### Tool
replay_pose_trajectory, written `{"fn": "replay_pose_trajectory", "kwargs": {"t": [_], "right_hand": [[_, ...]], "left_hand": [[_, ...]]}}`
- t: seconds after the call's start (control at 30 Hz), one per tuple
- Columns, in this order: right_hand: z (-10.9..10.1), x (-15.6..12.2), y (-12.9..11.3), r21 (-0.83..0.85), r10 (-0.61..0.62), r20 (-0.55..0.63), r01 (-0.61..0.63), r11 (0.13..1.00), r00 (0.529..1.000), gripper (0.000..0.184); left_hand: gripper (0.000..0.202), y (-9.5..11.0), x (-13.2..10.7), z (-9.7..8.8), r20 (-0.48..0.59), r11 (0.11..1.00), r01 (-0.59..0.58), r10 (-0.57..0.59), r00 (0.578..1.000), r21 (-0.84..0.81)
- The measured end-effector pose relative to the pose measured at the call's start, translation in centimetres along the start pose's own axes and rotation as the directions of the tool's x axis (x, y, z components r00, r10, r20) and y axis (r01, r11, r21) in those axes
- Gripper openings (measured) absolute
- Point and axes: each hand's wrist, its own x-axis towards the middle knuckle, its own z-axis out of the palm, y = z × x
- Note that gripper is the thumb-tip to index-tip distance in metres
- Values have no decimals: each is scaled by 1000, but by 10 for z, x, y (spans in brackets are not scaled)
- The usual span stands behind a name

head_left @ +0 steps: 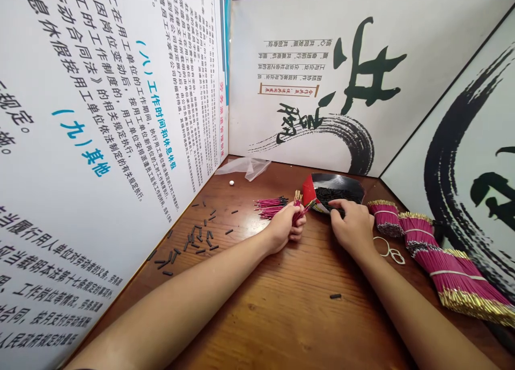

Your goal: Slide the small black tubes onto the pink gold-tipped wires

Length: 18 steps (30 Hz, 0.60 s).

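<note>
My left hand (284,228) is closed round a small bunch of magenta wires (298,215) with gold metal ends. One or more of these wires, with a dark end, lean right toward the box. Just left of the hand, more magenta wires (269,208) lie on the table, some with black ends. My right hand (354,225) is at the front edge of a red and black box (309,190) full of short black sleeves (336,194). Its thumb and forefinger are curled toward each other at the rim; what lies between them is too small to make out.
Loose black sleeves (197,236) are scattered at left, and a single sleeve (335,296) lies in front. Banded bundles of magenta wires (454,273) line the right side, near pale rubber bands (388,249). A clear plastic bag (257,169) lies at the back. Printed panels (298,16) enclose the table.
</note>
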Motion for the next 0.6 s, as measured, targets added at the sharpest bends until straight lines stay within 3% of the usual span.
{"fn": "replay_pose_trajectory", "kwargs": {"t": [0.23, 0.6], "right_hand": [[7, -9, 1, -170, -147, 110, 165, 972, 983, 31], [6, -9, -1, -286, -126, 140, 162, 944, 982, 29]], "left_hand": [[18, 0, -2, 1, -12, 999, -38, 39, 999, 34], [19, 1, -2, -1, -26, 1000, -30, 30, 999, -8]]}}
